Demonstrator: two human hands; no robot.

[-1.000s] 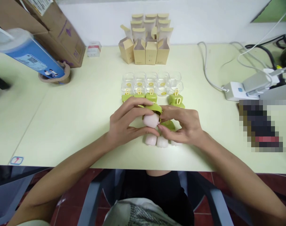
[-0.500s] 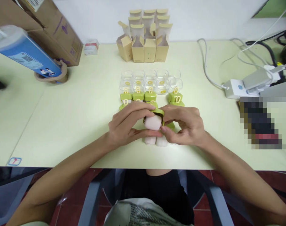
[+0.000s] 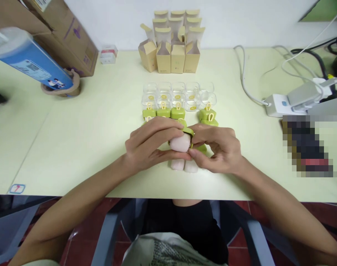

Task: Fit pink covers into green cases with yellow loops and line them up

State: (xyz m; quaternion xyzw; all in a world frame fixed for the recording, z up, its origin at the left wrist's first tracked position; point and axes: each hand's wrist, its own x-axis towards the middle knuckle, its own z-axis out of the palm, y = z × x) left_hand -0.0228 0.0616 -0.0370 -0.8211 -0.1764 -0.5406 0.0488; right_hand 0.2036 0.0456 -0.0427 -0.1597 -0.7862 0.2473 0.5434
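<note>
My left hand point(image 3: 146, 144) is closed around a pale pink rounded block point(image 3: 180, 142) and the green lid point(image 3: 188, 130) over its top. On the other side, my right hand point(image 3: 220, 147) pinches the right edge of that lid, thumb and finger close to the block. Two more pale pink blocks point(image 3: 191, 166) lie on the table just below my hands. Behind them stand several green lids point(image 3: 177, 113) with cream loops, some partly covered by my fingers. Another green piece point(image 3: 202, 148) is half hidden behind my right hand.
Clear plastic cups point(image 3: 178, 88) stand in two rows beyond the lids. Open cardboard boxes point(image 3: 163, 63) are grouped by the wall. A blue cup point(image 3: 38, 62) in a carrier is at left, near a carton point(image 3: 82, 48). A power strip point(image 3: 278, 105) with cables and a pixelated object point(image 3: 308, 146) lie right.
Both hands keep their grip on the block and lid. My left hand has shifted very slightly, and the whole view has moved a little; little else differs.
</note>
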